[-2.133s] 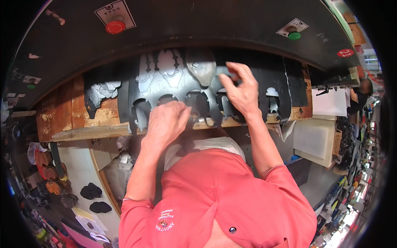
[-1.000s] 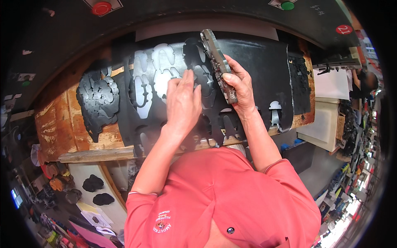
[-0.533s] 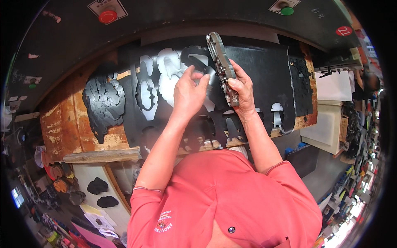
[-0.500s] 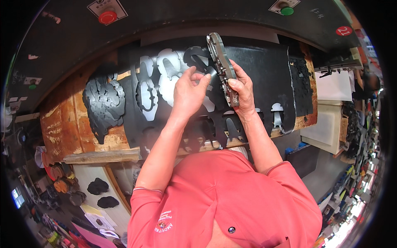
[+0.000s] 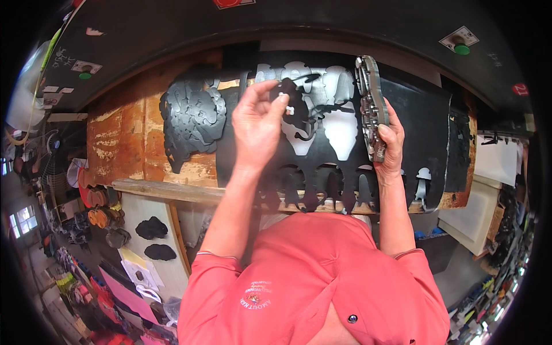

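Observation:
My left hand (image 5: 257, 129) pinches a thin black cut-out piece (image 5: 296, 106) between thumb and fingers, above the sheet; motion blurs its outline. My right hand (image 5: 392, 141) is closed round the lower part of a steel cutting die (image 5: 375, 106), held on edge with its long side upright in view. Beneath both hands lies a black sheet (image 5: 422, 115) with rows of shaped holes, through which a pale surface shows. A pile of black cut pieces (image 5: 194, 122) sits left of my left hand.
The worn wooden board (image 5: 123, 135) carries the sheet and pile, with a wooden strip (image 5: 158, 188) along its near edge. A dark machine body hangs over the far side, bearing a green button (image 5: 462, 49) and a red one (image 5: 229, 2). Black scraps (image 5: 458, 144) lie at the right.
My left hand has moved away from the die and now holds a black cut-out piece. The right hand still grips the die. The whole view has swung to the left.

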